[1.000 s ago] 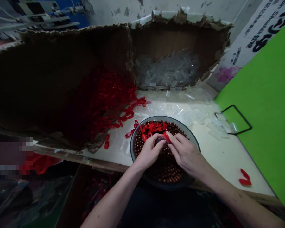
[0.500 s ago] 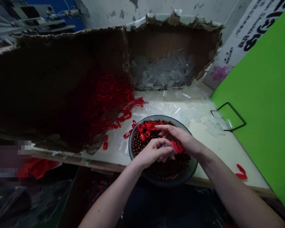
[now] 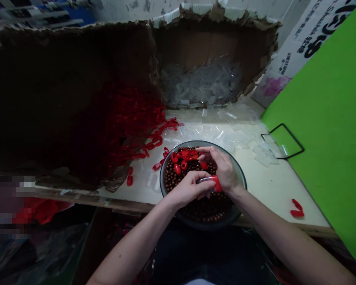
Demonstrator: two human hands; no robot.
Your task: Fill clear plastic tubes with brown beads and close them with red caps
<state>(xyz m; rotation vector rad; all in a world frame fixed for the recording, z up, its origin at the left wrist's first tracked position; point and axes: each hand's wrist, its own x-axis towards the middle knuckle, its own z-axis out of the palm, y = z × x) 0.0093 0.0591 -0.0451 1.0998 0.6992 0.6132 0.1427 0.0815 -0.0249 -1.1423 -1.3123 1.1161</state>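
A grey round bowl (image 3: 239, 174) full of small brown beads (image 3: 172, 182) sits at the table's near edge, with several red plastic pieces (image 3: 182, 157) heaped on its far side. My left hand (image 3: 187, 190) is closed over the bowl, pinching a small clear bag with a red piece (image 3: 214, 182) in it. My right hand (image 3: 222, 166) hovers above the beads with fingers curled, its fingertips touching the red pieces at the far side; whether it holds one is hidden.
A torn cardboard box on the left spills red pieces (image 3: 136, 126) onto the table. A second box at the back holds clear plastic bags (image 3: 200, 85), with more strewn on the white table (image 3: 269, 186). A green board (image 3: 329, 118) and a black wire handle (image 3: 281, 140) stand right. Two red pieces (image 3: 296, 208) lie near the front right edge.
My right hand let go of the bagged piece and reached to the red pieces at the bowl's far side. My left hand kept the bag and drew back slightly.
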